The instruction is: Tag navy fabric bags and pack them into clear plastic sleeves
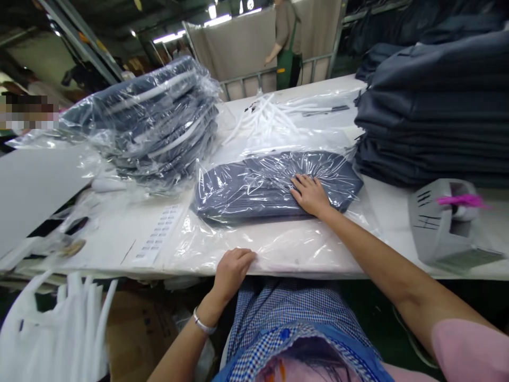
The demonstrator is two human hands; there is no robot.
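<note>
**Bagged garment flat on surface**

Dark folded garment [274, 183] in crinkled clear bag [278, 241], mid-surface [397, 212]. Right hand [310, 195] flat, open, pressing on garment. Left hand [233, 270] curled, gripping bag's near edge. Bag opening hard to make out.

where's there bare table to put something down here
Bare strip between the bagged garment under the right hand and the tape dispenser. Left is crowded: stack of bagged garments, label sheet. Folded pile fills back right.
</note>
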